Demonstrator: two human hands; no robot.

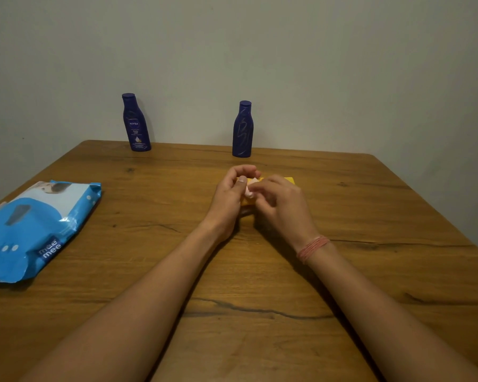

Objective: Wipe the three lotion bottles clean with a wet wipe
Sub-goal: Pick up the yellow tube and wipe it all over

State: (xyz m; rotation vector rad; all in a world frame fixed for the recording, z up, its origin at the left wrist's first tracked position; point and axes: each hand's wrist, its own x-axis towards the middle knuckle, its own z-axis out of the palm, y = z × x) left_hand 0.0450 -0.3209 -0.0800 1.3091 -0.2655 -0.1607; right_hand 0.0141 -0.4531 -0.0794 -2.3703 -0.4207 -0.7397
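1. We're holding the yellow bottle (287, 180) sideways over the middle of the table (370, 216). It's mostly hidden behind our hands, with only yellow slivers showing.
2. Our left hand (228, 198) is curling round one end, probably to keep it steady.
3. Our right hand (280, 202) is pinching the wipe (249, 191), a small pale wad, against the bottle, likely for rubbing.
4. The two blue bottles (135, 125) (243, 130) are standing upright at the far edge by the wall (315, 64), well apart, probably waiting their turn. The right one is looking streaky.
5. The wipes pack (33, 224) is lying flat on our left, handy for a fresh one.
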